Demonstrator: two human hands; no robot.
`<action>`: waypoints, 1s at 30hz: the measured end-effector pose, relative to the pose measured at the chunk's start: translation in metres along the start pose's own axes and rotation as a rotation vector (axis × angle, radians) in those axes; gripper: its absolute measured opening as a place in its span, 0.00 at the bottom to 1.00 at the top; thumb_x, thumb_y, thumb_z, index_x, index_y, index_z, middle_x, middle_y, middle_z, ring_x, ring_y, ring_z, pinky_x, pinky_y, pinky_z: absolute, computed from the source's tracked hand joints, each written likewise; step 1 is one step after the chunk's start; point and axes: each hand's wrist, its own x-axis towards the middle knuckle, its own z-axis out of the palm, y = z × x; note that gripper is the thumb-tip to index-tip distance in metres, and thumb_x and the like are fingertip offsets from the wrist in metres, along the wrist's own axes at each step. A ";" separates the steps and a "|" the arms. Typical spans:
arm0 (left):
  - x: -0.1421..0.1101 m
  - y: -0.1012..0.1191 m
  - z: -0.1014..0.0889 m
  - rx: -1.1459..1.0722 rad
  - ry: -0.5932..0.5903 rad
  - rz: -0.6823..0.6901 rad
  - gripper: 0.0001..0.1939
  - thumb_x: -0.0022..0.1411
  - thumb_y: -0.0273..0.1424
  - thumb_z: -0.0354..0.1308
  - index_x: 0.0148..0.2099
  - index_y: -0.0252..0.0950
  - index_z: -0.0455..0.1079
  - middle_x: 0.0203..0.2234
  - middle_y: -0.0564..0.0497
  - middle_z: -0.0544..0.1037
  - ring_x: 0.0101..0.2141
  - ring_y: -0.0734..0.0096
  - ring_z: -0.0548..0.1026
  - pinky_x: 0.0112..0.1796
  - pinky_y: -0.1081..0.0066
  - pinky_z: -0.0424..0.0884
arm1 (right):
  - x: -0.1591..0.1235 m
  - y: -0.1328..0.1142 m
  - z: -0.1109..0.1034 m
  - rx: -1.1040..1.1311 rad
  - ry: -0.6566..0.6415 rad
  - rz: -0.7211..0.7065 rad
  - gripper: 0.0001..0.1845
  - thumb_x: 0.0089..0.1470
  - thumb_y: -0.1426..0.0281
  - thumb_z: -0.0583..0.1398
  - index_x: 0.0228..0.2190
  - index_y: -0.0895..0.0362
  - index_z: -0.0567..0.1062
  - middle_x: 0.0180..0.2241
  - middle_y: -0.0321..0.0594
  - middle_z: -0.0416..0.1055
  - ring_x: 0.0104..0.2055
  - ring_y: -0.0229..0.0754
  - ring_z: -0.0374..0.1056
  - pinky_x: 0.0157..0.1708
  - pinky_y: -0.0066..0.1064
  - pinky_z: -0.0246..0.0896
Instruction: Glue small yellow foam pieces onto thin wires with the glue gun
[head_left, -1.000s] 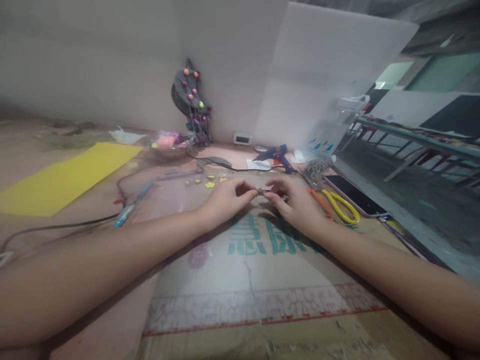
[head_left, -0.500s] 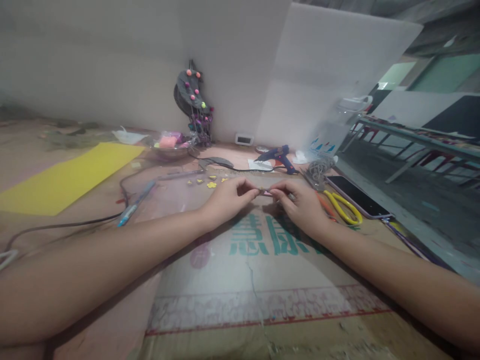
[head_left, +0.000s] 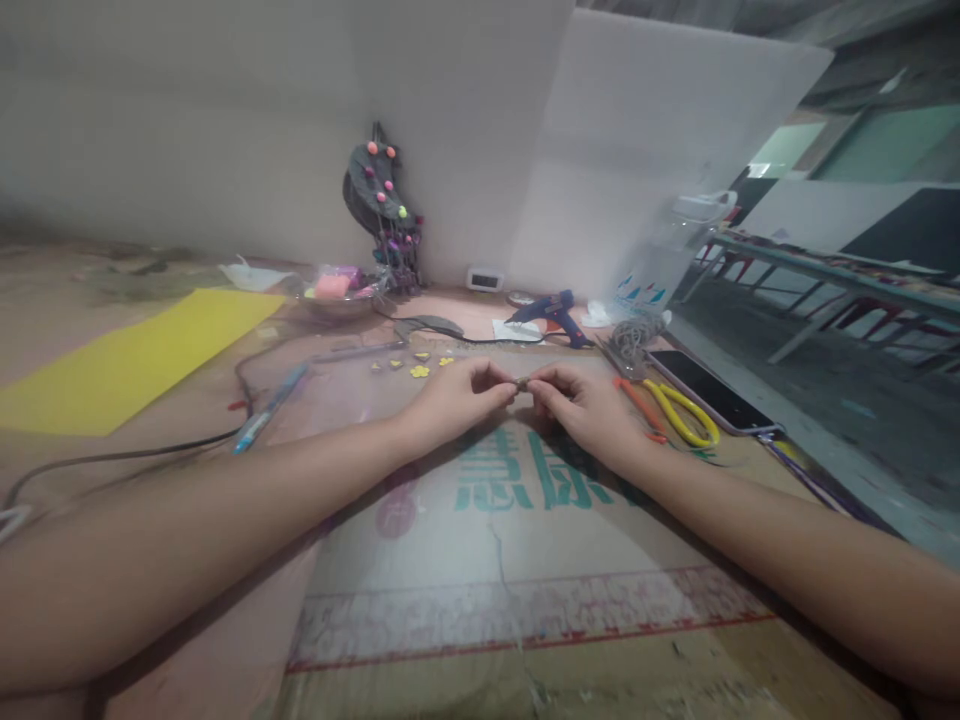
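Note:
Between the fingertips of both hands is a small dark piece, too small to make out its kind. My left hand pinches it from the left, thumb and forefinger closed. From the other side my right hand pinches it too, with its fingers bent. Just left of the hands lie a yellow paper flower and several small yellow pieces. Beneath the hands is a cardboard sheet printed with green characters.
A blue glue gun rests behind the hands. Yellow-handled scissors, a phone and grey twine lie to the right. At left are a blue pen, yellow sheet and black cord. A decorated crescent stands behind.
The fingertips have come closer together around the small piece, and my right hand has shifted slightly left. The pink spot seen on the piece before is out of sight now.

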 end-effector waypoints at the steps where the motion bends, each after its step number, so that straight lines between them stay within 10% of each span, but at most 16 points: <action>1: 0.000 -0.001 0.000 -0.009 -0.004 0.001 0.10 0.59 0.35 0.58 0.39 0.33 0.72 0.32 0.49 0.79 0.31 0.71 0.74 0.32 0.73 0.68 | 0.000 0.000 0.000 -0.013 0.005 0.001 0.14 0.58 0.61 0.56 0.29 0.58 0.73 0.22 0.35 0.69 0.23 0.37 0.65 0.26 0.29 0.59; 17: 0.000 0.000 0.002 -0.021 0.005 0.031 0.11 0.61 0.36 0.56 0.39 0.33 0.72 0.33 0.48 0.79 0.32 0.71 0.75 0.33 0.72 0.69 | 0.001 0.000 0.000 -0.156 0.041 -0.124 0.11 0.58 0.64 0.57 0.31 0.57 0.76 0.25 0.37 0.74 0.27 0.39 0.68 0.30 0.30 0.60; 30: 0.000 0.005 -0.001 -0.050 0.031 0.011 0.08 0.62 0.32 0.56 0.37 0.32 0.72 0.29 0.51 0.77 0.30 0.74 0.73 0.33 0.74 0.67 | 0.004 0.003 0.003 0.221 -0.145 0.030 0.14 0.56 0.62 0.58 0.42 0.56 0.68 0.18 0.28 0.66 0.21 0.36 0.62 0.24 0.28 0.58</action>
